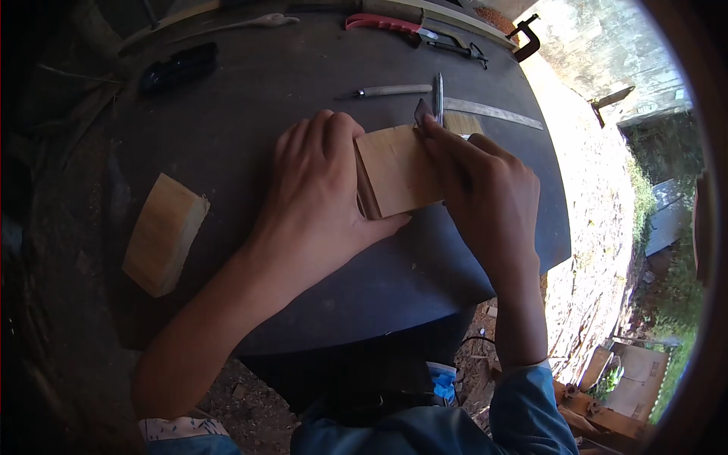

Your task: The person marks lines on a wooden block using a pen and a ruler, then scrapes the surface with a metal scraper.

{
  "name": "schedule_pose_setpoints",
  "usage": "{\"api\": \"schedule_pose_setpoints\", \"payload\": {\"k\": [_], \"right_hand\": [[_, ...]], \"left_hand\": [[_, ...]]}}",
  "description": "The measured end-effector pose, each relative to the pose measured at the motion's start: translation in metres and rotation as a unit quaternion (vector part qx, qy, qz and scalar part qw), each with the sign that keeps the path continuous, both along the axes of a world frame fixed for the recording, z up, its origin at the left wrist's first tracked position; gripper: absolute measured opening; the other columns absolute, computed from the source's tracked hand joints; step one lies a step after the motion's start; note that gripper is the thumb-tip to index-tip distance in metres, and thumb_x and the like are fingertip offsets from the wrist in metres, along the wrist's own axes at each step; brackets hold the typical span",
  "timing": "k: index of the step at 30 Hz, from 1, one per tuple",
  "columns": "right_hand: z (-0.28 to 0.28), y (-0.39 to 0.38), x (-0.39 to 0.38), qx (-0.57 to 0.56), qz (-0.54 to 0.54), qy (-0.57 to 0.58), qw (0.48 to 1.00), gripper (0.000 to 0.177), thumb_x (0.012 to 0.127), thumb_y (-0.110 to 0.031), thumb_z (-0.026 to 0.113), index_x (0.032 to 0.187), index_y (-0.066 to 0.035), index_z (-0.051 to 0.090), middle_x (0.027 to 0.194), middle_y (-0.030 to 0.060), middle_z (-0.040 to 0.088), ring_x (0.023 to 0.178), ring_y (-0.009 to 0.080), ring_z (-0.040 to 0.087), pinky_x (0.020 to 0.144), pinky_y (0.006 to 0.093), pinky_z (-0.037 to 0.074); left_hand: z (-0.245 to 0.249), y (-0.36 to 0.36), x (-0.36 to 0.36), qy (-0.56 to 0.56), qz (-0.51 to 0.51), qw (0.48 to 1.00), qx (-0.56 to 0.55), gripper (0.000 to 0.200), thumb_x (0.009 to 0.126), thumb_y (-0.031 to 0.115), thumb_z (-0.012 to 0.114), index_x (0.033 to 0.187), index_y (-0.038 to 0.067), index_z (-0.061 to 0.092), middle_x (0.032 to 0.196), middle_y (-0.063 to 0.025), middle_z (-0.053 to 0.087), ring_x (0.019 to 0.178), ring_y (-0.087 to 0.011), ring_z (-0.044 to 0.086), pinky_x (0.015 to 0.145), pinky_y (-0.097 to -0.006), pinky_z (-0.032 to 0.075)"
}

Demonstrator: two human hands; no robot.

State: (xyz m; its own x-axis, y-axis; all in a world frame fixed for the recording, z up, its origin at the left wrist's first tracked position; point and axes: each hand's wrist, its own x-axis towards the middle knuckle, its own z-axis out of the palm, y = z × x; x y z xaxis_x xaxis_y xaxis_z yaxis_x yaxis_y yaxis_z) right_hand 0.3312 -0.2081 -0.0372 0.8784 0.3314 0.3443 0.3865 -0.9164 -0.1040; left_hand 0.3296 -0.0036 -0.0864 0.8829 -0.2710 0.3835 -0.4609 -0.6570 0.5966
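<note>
My left hand (315, 174) is closed around the left end of a light wooden block (398, 171), thumb along its near edge and fingers at the far side. A groove or dark gap runs down the block's left side. My right hand (489, 171) is closed over the block's right end, with a small dark flat piece (422, 112) pinched at its fingertips. Most of that piece is hidden, and I cannot tell what it is. Just beyond the hands lie a thin tool with a pale handle (394, 90), an upright-looking metal strip (438, 98) and a steel ruler (497, 112).
A second wooden block (165, 235) rests on the dark table (364, 303) at left. Farther back are a black object (180, 67), a carved pale stick (235, 26) and a red-handled saw (383, 24). A clamp (528, 39) grips the far right edge.
</note>
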Motion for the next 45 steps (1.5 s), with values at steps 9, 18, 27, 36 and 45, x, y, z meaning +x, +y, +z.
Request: {"api": "schedule_pose_setpoints", "payload": {"k": [9, 18, 27, 36, 45], "right_hand": [[0.007, -0.013, -0.004, -0.018, 0.180, 0.046, 0.982, 0.040, 0.100, -0.026, 0.074, 0.140, -0.026, 0.077, 0.080, 0.0034, 0.064, 0.060, 0.0236, 0.068, 0.057, 0.0399, 0.053], [0.004, -0.031, 0.036, -0.042, 0.125, 0.023, 0.991, 0.047, 0.097, -0.027, 0.074, 0.144, -0.026, 0.074, 0.081, 0.0030, 0.063, 0.060, 0.0228, 0.067, 0.057, 0.0388, 0.054], [0.006, -0.015, 0.008, -0.050, 0.204, -0.015, 0.978, 0.045, 0.098, -0.018, 0.076, 0.142, -0.023, 0.076, 0.075, 0.0037, 0.059, 0.056, 0.0216, 0.062, 0.055, 0.0377, 0.050], [0.008, -0.028, 0.019, -0.001, 0.217, 0.050, 0.975, 0.042, 0.096, -0.018, 0.078, 0.137, -0.023, 0.079, 0.071, 0.0023, 0.056, 0.055, 0.0196, 0.057, 0.054, 0.0384, 0.048], [0.013, -0.019, 0.010, -0.018, 0.221, 0.034, 0.975, 0.044, 0.095, -0.016, 0.079, 0.138, -0.022, 0.079, 0.070, 0.0039, 0.058, 0.056, 0.0225, 0.061, 0.055, 0.0393, 0.050]], "left_hand": [[0.002, 0.001, 0.002, -0.011, 0.005, 1.000, 0.004, 0.085, 0.069, 0.032, 0.102, 0.130, 0.003, 0.050, 0.123, -0.0184, 0.058, 0.123, -0.0398, 0.059, 0.108, -0.0521, 0.044], [0.002, 0.000, 0.000, -0.007, 0.000, 1.000, 0.007, 0.085, 0.069, 0.033, 0.102, 0.130, 0.003, 0.051, 0.123, -0.0184, 0.058, 0.122, -0.0391, 0.059, 0.109, -0.0520, 0.043], [0.004, 0.000, -0.002, 0.008, 0.015, 1.000, 0.005, 0.085, 0.069, 0.034, 0.102, 0.130, 0.003, 0.051, 0.123, -0.0184, 0.059, 0.123, -0.0386, 0.058, 0.111, -0.0525, 0.042], [0.000, 0.000, 0.001, -0.006, -0.002, 1.000, 0.017, 0.087, 0.069, 0.032, 0.102, 0.132, 0.004, 0.050, 0.126, -0.0183, 0.057, 0.125, -0.0397, 0.059, 0.109, -0.0520, 0.043], [0.003, 0.001, -0.001, -0.003, 0.005, 1.000, 0.005, 0.087, 0.069, 0.034, 0.102, 0.132, 0.004, 0.050, 0.125, -0.0179, 0.057, 0.123, -0.0391, 0.059, 0.108, -0.0517, 0.044]]}}
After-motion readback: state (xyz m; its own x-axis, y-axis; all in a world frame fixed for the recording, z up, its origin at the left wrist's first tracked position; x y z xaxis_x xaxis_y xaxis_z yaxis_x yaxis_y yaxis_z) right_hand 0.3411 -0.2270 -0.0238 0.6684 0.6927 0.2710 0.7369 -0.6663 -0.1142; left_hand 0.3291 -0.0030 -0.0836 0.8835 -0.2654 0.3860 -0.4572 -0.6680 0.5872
